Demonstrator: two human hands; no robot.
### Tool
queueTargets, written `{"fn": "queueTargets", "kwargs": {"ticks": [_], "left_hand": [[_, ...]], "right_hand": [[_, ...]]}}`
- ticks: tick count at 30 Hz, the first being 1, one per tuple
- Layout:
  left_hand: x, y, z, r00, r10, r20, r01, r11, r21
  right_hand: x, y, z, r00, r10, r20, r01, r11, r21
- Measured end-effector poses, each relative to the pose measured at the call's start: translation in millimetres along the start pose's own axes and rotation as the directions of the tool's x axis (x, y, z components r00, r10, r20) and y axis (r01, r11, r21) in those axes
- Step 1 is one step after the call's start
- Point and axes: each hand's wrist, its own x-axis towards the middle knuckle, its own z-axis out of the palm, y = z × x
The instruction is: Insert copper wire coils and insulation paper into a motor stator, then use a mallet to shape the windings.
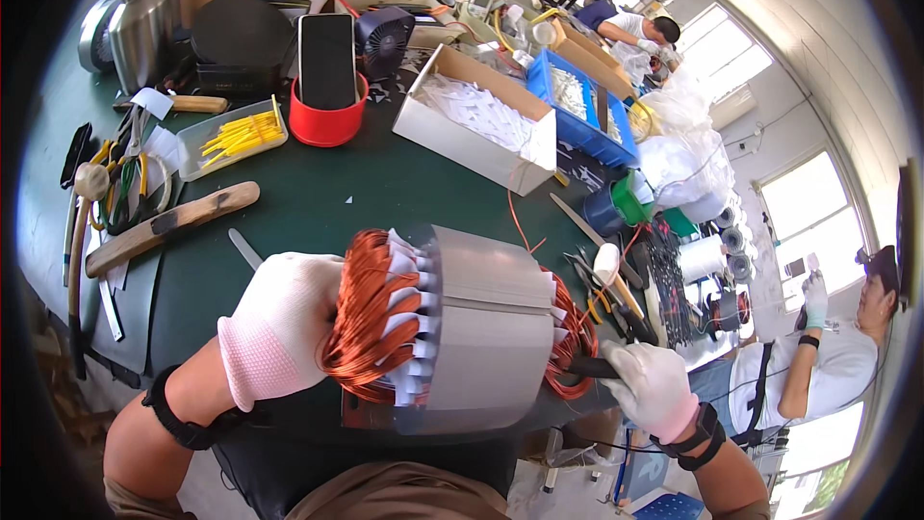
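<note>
A motor stator (pixel 488 327) with a grey metal core lies on its side at the table's near edge. Thick copper windings (pixel 371 327) bulge from its left end, with white insulating strips between them. Against these windings rests my left hand (pixel 284 323) in a white glove; its fingers are hidden behind the copper. My right hand (pixel 653 387), gloved too, is closed round a dark, flat bar-like tool (pixel 593 367). The tool's tip reaches the copper windings at the stator's right end (pixel 566 332); its exact contact cannot be made out.
Left on the green table (pixel 318 183) lie a wooden stick (pixel 173 228), a mallet (pixel 89 188) and a tray of yellow sticks (pixel 236 143). Behind stand a phone on a red holder (pixel 327 114), a white-strip box (pixel 476 120) and blue bin (pixel 582 106). Pliers (pixel 589 281) lie right; co-workers (pixel 808 356) sit beyond.
</note>
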Motion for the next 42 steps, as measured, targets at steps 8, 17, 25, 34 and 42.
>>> {"fn": "queueTargets", "kwargs": {"ticks": [8,17,25,34,42], "left_hand": [[2.0,-15.3,6.3,0.956,0.215,-0.198,-0.159,0.952,0.263],[1.6,-8.1,1.1,0.970,0.172,-0.171,-0.117,0.949,0.294],[3.7,-3.5,1.4,0.975,0.189,-0.117,-0.128,0.907,0.402],[7.4,4.4,-13.7,0.984,0.143,0.105,-0.174,0.888,0.425],[3.5,-6.4,-3.6,0.981,0.179,-0.069,-0.140,0.914,0.380]], "right_hand": [[52.0,-20.7,16.3,0.997,-0.046,0.062,0.045,0.999,0.015],[74.0,-43.1,-3.3,0.988,0.089,0.127,-0.122,0.953,0.276],[55.3,-28.4,-11.2,0.943,0.111,0.315,-0.037,0.972,-0.233],[55.4,-37.1,-6.7,0.970,0.077,0.229,-0.092,0.994,0.055],[59.6,-47.0,-19.2,0.913,0.205,0.353,-0.133,0.967,-0.218]]}}
